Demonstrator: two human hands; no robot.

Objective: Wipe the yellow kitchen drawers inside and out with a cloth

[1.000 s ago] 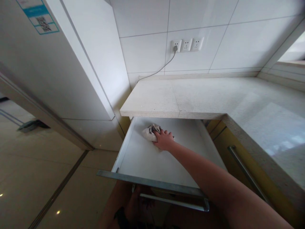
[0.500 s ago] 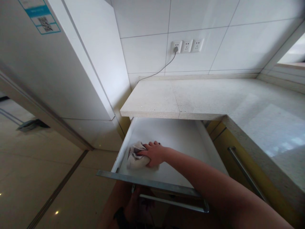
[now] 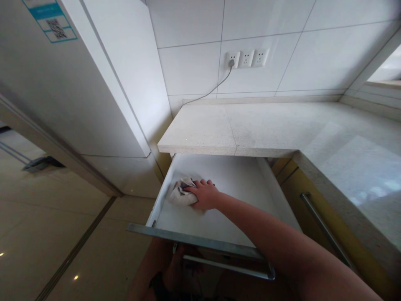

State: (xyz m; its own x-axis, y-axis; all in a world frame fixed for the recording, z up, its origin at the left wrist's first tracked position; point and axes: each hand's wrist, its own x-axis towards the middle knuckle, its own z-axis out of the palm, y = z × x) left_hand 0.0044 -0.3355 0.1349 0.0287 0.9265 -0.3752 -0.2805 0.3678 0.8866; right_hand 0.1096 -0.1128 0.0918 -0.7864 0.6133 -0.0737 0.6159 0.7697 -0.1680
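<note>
My right hand (image 3: 203,194) reaches into an open white drawer (image 3: 232,209) and presses a crumpled grey-white cloth (image 3: 180,193) against the drawer floor near its left wall. The fingers curl over the cloth's right side. My left hand (image 3: 183,269) is low in the shadow under the drawer front, right by the metal bar handle (image 3: 228,267). Its fingers are too dark to make out. A dark band sits on that wrist.
A pale stone countertop (image 3: 250,127) overhangs the back of the drawer and runs on to the right. A white refrigerator (image 3: 78,92) stands at the left. Wall sockets (image 3: 246,58) have one grey cord plugged in. A yellow cabinet with a bar handle (image 3: 322,228) is at the right.
My right hand dragged the cloth from the back middle of the drawer to the front left corner, then slid it a little way back along the left wall.
</note>
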